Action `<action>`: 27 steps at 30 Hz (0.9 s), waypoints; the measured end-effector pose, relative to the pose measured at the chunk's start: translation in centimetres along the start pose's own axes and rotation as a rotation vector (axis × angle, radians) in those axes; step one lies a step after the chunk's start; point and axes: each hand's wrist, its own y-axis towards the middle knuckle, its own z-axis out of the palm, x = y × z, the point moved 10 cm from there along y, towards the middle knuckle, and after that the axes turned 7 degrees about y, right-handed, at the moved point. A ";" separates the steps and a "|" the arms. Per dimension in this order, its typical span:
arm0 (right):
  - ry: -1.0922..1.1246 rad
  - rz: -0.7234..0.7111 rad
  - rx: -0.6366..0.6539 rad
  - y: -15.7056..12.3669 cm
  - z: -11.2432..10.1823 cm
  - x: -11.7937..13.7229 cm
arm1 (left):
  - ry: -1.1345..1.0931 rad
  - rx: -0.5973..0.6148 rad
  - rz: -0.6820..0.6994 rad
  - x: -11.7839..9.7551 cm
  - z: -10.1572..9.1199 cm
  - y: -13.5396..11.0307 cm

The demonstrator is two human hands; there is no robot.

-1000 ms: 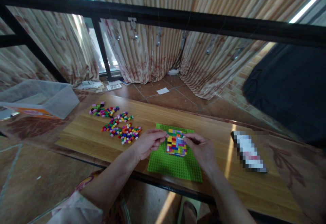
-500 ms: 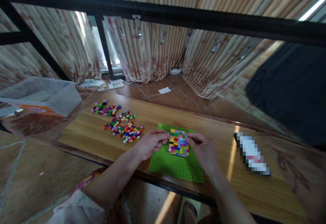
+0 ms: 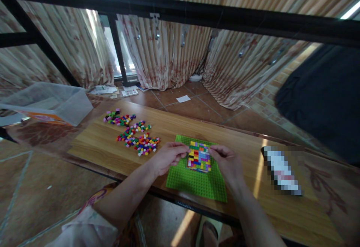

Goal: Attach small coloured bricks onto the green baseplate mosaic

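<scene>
Bench (image 3: 168,123): wood-grained
Baseplate (image 3: 197,185): green, studded, at near edge
Brick block (image 3: 199,157): boxy, multicoloured
Left fingers (image 3: 181,150), right fingers (image 3: 217,151): curled by its far corners; gap, hold indistinct

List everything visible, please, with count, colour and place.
wooden board: one, brown, centre
baseplate: one, green, on board
brick build: one, multicoloured, on baseplate
loose bricks: many, multicoloured, board's left
pixelated object: one, black and white, board's right
plastic bin: one, translucent and orange, left
curtains: several, beige, behind
frame: one, black, across top
tiled floor: one, brownish, around
papers: several, whitish, floor
fabric: one, navy, right
slipper: one, pale, below
left hand: one, bare, build's left
right hand: one, bare, build's right
</scene>
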 end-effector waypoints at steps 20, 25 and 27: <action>0.323 0.209 0.003 0.5 1.3 -2.5 | 0.053 -0.007 -0.025 1.0 0.6 0.4; 0.274 0.148 0.003 0.3 1.1 -1.9 | 0.064 0.006 0.001 0.3 0.6 0.2; 0.198 0.055 -0.043 0.2 0.3 -0.7 | 0.057 0.013 0.019 0.0 0.6 0.1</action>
